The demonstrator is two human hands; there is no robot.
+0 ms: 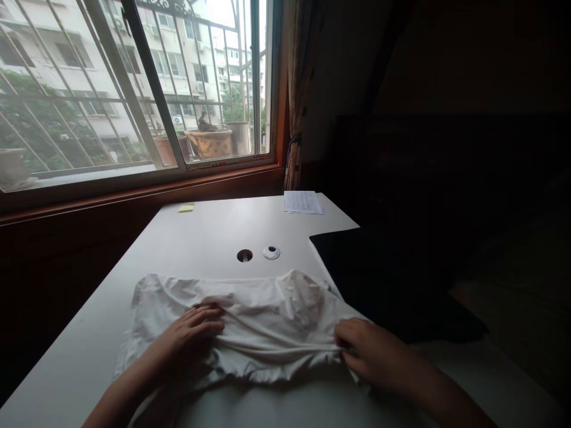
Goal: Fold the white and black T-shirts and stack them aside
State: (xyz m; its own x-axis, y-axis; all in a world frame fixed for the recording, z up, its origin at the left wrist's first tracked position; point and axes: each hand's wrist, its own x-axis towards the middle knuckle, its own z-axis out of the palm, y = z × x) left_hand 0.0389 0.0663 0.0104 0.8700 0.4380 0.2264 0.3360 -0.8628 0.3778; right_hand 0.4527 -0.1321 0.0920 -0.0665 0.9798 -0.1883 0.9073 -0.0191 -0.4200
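Observation:
A rumpled white cloth garment (259, 315) lies across the near part of the white table (214, 229). Its exact kind is hard to tell; creases run sideways between my two hands. My left hand (196, 330) rests on its left half, fingers stretched out over the fabric. At the right edge, my right hand (361, 345) is closed on the garment, pinching a bunched fold between thumb and fingers. A greyish, thinner-looking patch shows on the cloth's upper right part.
Beyond the garment are a round hole (245, 255) in the tabletop and a white ring-shaped cap (271, 252). Printed papers (303, 202) and a yellow sticky-note pad (186, 207) lie near the far edge. Black cloth (383, 279) covers the right side. A barred window (200, 89) stands behind.

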